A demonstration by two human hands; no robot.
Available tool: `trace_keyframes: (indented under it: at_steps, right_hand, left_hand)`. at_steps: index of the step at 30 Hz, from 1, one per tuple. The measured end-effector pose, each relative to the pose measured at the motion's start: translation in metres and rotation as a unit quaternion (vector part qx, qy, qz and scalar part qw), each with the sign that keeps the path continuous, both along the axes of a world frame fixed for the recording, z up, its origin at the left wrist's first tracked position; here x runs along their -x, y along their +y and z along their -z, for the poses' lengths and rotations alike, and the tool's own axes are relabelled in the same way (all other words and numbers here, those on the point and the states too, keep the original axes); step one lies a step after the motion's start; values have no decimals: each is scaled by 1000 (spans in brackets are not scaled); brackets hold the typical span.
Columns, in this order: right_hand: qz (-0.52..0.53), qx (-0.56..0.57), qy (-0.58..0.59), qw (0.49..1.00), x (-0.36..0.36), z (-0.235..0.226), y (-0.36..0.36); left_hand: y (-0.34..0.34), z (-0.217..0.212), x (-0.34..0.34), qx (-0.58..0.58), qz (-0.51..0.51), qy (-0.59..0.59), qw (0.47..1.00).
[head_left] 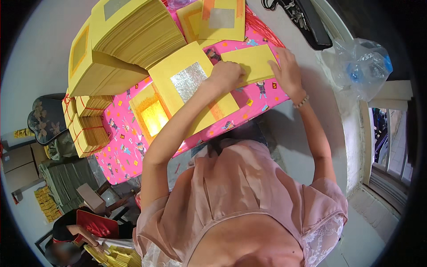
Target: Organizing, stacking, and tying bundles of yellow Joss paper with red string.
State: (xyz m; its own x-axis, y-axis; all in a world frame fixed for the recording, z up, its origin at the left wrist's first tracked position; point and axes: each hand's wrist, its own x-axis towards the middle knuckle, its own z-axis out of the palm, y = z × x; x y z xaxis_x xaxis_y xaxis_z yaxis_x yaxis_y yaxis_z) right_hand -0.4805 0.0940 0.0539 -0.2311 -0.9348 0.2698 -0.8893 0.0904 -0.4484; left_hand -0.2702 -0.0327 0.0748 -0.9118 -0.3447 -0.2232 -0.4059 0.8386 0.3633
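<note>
A folded bundle of yellow joss paper (252, 60) lies at the right end of the pink table. My left hand (227, 75) is closed at the left end of that bundle, knuckles up; its fingertips are hidden. At the opposite end my right hand (289, 71) is open, with thumb and fingers apart against the bundle's edge. Under my left wrist lies a wide stack of yellow joss paper with a silver foil square (187, 80). Beside it, partly behind my left forearm, is a sheet with an orange-bordered gold foil square (153, 116).
Tall stacks of yellow paper (138, 40) stand at the far left, near red-tied bundles (91, 122). Orange-edged sheets (222, 20) and red strings (262, 26) lie at the back. A clear plastic bag (362, 69) hangs right. Another person (84, 231) handles yellow paper at lower left.
</note>
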Motion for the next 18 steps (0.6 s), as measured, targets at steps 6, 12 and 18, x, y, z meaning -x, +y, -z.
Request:
trace_keyframes:
  at_steps: [6, 12, 18]
  right_hand:
    - [-109, -53, 98, 988, -30, 15, -8]
    - [-121, -116, 98, 981, -30, 19, -10]
    - [-127, -102, 90, 983, -23, 10, -14]
  left_hand:
    - [-1, 0, 1, 19, 19, 33, 999]
    - [8, -25, -32, 24, -30, 249, 968]
    - [46, -70, -102, -30, -135, 249, 959]
